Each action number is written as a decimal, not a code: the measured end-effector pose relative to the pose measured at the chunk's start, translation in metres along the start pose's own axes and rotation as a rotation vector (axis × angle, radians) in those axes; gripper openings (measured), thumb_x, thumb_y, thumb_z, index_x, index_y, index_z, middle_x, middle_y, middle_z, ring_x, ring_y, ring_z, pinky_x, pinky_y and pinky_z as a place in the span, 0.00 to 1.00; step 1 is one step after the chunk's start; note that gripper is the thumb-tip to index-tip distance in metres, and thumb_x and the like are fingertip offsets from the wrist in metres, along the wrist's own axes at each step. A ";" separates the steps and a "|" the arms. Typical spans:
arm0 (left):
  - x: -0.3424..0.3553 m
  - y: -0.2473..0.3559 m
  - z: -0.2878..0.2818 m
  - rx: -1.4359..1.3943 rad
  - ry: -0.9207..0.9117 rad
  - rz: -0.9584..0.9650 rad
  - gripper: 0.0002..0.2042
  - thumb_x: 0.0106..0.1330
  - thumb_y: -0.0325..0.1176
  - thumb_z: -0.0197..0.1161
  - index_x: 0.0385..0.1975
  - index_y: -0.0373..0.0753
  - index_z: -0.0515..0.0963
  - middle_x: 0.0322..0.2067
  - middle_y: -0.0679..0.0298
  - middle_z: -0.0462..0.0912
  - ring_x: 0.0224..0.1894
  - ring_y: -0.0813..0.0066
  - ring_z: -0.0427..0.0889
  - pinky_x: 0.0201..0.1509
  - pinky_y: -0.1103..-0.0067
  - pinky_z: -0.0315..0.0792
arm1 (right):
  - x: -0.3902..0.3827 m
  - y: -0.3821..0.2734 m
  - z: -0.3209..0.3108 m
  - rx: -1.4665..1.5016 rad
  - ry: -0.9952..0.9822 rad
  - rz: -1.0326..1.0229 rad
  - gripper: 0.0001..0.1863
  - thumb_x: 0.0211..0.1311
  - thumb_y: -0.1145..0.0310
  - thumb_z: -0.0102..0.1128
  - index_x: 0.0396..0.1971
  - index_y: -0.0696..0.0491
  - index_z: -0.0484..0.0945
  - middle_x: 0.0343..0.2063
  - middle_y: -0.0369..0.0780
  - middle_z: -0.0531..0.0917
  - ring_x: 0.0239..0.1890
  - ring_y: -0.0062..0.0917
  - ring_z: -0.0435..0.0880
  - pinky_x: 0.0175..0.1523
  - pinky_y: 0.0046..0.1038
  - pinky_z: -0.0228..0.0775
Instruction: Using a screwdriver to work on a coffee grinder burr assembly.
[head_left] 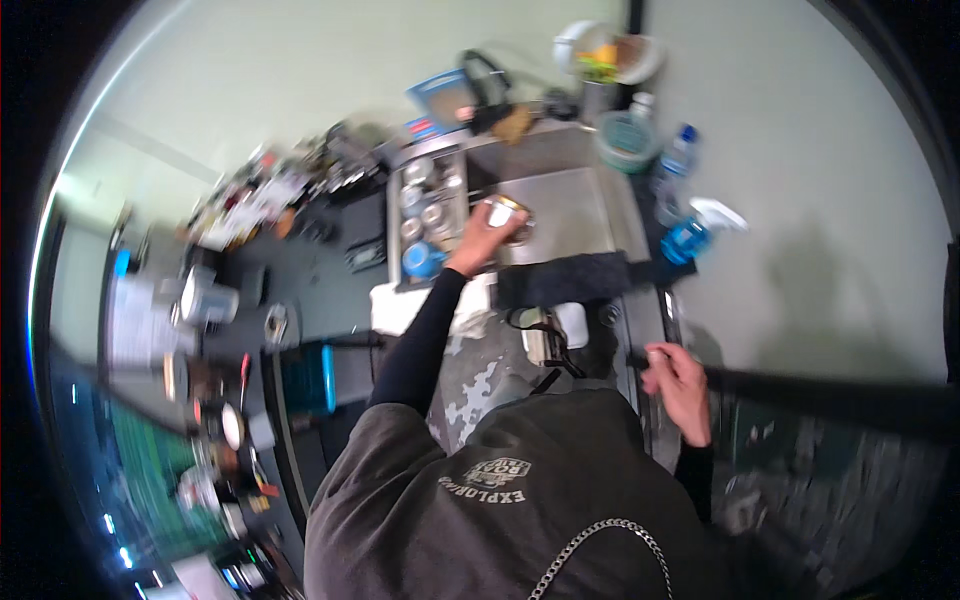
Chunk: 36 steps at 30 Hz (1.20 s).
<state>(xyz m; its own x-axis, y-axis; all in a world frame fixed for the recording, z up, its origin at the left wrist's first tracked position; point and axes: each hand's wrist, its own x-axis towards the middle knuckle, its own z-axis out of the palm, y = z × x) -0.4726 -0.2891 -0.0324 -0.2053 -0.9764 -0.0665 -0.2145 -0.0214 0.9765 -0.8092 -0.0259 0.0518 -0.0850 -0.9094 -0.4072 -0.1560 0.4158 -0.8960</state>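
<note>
My left hand (480,246) reaches over the sink (560,190) and is closed round a small round cup (508,212) with a gold-coloured rim and a bright inside. The cup is blurred, so its exact kind is hard to tell. Left of it, a dish rack (453,170) holds several upturned cups and a blue mug (422,260). My right hand (680,388) is low on the right, by the counter's side edge. Its fingers are curled beside a small dark shape, and I cannot make out what is between them.
A dark cloth (560,279) hangs over the sink's front edge, with a white towel (400,305) to its left. At the right stand a blue spray bottle (688,238), a clear bottle (675,165) and a green tub (625,140). Cluttered dishes (265,200) line the left counter.
</note>
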 end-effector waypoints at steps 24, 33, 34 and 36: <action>-0.550 -0.081 -0.027 -1.347 1.033 0.074 0.25 0.77 0.57 0.53 0.62 0.46 0.76 0.52 0.68 0.85 0.49 0.78 0.86 0.43 0.74 0.83 | -0.086 -0.003 0.398 -0.199 -1.217 -0.420 0.21 0.80 0.72 0.43 0.67 0.57 0.67 0.47 0.46 0.88 0.44 0.26 0.88 0.57 0.32 0.78; -0.702 -0.085 -0.085 -1.266 1.695 0.335 0.27 0.72 0.60 0.55 0.58 0.45 0.77 0.49 0.67 0.84 0.46 0.69 0.85 0.42 0.75 0.77 | -0.230 0.017 0.552 -0.395 -1.752 -0.141 0.22 0.77 0.73 0.37 0.67 0.56 0.65 0.41 0.41 0.83 0.37 0.24 0.86 0.50 0.32 0.84; -0.719 -0.088 -0.079 -1.261 1.738 0.337 0.26 0.72 0.60 0.56 0.56 0.46 0.78 0.48 0.67 0.84 0.46 0.69 0.85 0.42 0.76 0.77 | -0.245 0.018 0.566 -0.360 -1.784 -0.070 0.23 0.75 0.75 0.37 0.68 0.55 0.65 0.49 0.43 0.81 0.39 0.25 0.86 0.50 0.32 0.84; -0.753 -0.104 -0.060 -1.314 1.847 0.345 0.24 0.71 0.60 0.58 0.55 0.49 0.78 0.49 0.70 0.83 0.50 0.72 0.82 0.45 0.74 0.77 | -0.259 0.045 0.607 -0.441 -1.910 -0.239 0.22 0.75 0.76 0.43 0.66 0.54 0.67 0.57 0.44 0.78 0.43 0.26 0.86 0.51 0.30 0.83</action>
<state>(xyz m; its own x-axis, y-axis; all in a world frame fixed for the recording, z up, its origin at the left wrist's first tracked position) -0.2387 0.4354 -0.0712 0.8777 -0.0336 -0.4780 0.3097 0.8009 0.5124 -0.1971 0.2210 0.0093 0.9101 0.3614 -0.2027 -0.2190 0.0041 -0.9757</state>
